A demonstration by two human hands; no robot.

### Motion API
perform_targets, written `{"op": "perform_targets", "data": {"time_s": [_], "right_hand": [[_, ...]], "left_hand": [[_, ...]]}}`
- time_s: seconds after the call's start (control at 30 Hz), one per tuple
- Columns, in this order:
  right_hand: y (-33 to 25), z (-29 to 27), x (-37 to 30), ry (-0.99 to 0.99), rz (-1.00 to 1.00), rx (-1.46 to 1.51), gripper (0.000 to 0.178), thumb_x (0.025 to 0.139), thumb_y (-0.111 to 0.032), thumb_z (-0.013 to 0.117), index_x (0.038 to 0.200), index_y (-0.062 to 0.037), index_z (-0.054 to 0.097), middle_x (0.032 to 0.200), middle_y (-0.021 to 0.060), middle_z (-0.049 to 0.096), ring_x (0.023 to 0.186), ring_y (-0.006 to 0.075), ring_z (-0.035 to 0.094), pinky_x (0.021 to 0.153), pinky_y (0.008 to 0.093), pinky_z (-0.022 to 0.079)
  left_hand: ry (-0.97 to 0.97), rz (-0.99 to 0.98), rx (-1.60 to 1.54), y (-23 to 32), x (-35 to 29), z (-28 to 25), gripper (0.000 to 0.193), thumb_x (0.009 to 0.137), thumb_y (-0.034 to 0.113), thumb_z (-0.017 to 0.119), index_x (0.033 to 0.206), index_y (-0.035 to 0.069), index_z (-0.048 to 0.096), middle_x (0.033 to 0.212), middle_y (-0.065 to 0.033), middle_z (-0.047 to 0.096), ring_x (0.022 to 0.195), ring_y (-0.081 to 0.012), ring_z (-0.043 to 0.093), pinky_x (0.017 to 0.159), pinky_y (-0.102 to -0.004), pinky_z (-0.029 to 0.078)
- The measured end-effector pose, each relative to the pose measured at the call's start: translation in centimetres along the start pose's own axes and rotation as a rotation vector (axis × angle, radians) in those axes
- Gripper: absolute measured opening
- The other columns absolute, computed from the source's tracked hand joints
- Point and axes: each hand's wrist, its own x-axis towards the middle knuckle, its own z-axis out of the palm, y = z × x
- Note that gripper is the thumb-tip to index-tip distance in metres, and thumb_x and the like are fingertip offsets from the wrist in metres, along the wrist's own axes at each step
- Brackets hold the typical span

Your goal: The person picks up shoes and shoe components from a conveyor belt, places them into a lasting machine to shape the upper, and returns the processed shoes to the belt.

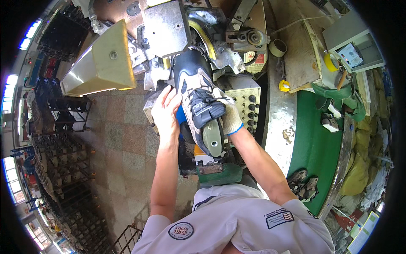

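Note:
A shoe upper (195, 84) in black, beige and grey is stretched over a grey-green last (212, 137). Its toe end reaches in among the metal parts of a machine (167, 29), where the tip is hidden. My bare left hand (167, 111) lies along the upper's left side, fingers stretched out and the fingertips at its edge. On the other side, my right hand (231, 115), in a pale knitted glove with a blue cuff, grips the upper near the black tongue and laces. Part of its fingers is hidden behind the shoe.
A cream guard (99, 59) juts out at the upper left. Beside my right hand is a control box (245, 103) with black knobs. A green conveyor belt (315, 144) on the right carries several shoe uppers (303, 185). Shoe racks (63, 156) line the left side.

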Motion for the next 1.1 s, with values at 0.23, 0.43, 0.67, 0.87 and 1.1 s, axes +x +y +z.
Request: {"op": "perform_targets", "data": {"time_s": [0.23,0.43,0.67,0.87,1.1], "right_hand": [[0.0,0.1,0.9,0.099,-0.116,-0.214,0.031,0.099,-0.032,0.066,0.112,-0.0035,0.070,0.102,0.0021,0.071,0.089,0.0110,0.065,0.079,0.0282,0.052],[2.8,-1.0,1.9,0.188,-0.137,-0.140,0.039,0.098,-0.039,0.069,0.109,-0.0015,0.071,0.101,0.0026,0.070,0.089,0.0111,0.064,0.083,0.0287,0.051],[3.3,-2.2,2.7,0.163,-0.124,-0.126,0.037,0.098,-0.039,0.068,0.107,-0.0034,0.072,0.100,0.0032,0.071,0.085,0.0119,0.065,0.078,0.0293,0.054],[3.7,-2.3,2.9,0.190,-0.188,-0.122,0.032,0.099,-0.032,0.067,0.109,-0.0021,0.071,0.102,0.0043,0.072,0.087,0.0123,0.067,0.080,0.0300,0.055],[2.9,-1.0,2.7,0.172,-0.313,-0.258,0.035,0.103,-0.031,0.062,0.109,0.0017,0.072,0.101,0.0056,0.073,0.087,0.0111,0.067,0.078,0.0276,0.055]], "left_hand": [[-0.008,-0.416,-0.141,-3.3,-2.1,2.8,0.051,0.106,0.045,0.050,0.120,0.000,0.067,0.104,-0.0051,0.071,0.091,-0.0133,0.065,0.083,-0.0298,0.052],[-0.015,-0.394,0.102,-5.5,-0.1,0.1,0.048,0.107,0.042,0.046,0.100,0.002,0.070,0.091,-0.0025,0.068,0.078,-0.0113,0.060,0.072,-0.0288,0.048],[-0.049,-0.393,0.053,-4.5,0.0,1.2,0.051,0.107,0.046,0.046,0.106,0.001,0.069,0.095,-0.0029,0.068,0.083,-0.0110,0.060,0.076,-0.0284,0.049],[-0.072,-0.354,0.026,-4.7,0.2,1.0,0.047,0.108,0.041,0.045,0.110,-0.001,0.068,0.098,-0.0046,0.069,0.086,-0.0123,0.062,0.081,-0.0286,0.050],[-0.073,-0.290,0.021,-7.5,0.6,0.2,0.053,0.109,0.045,0.041,0.107,0.001,0.069,0.098,-0.0031,0.069,0.086,-0.0107,0.062,0.080,-0.0273,0.050]]}}
